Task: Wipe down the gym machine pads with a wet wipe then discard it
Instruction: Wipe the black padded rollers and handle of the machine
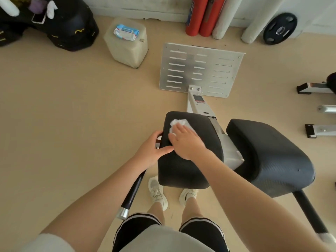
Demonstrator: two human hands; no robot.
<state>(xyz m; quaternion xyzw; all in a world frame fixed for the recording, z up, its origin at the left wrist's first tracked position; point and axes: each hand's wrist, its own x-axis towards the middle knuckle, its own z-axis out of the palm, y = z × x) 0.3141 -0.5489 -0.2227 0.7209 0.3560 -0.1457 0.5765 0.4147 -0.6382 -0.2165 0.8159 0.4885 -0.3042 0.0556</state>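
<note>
Wiping left pad, mid-task.
Right hand (187, 140) flat, fingers straight, pressing wet wipe (179, 123) onto near pad (189, 151) at frame centre; left hand (152, 150) gripping that pad's left edge, thumb on top. Pad's long axis running from lower frame toward upper frame. Second pad (269, 155), centre right, untouched for now; wiping it and discarding the wipe judged outstanding. Wipe pack (126, 32) upper left.

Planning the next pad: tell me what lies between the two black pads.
In the head view, the machine's white metal frame fills the gap between the left pad and the right pad.
</note>
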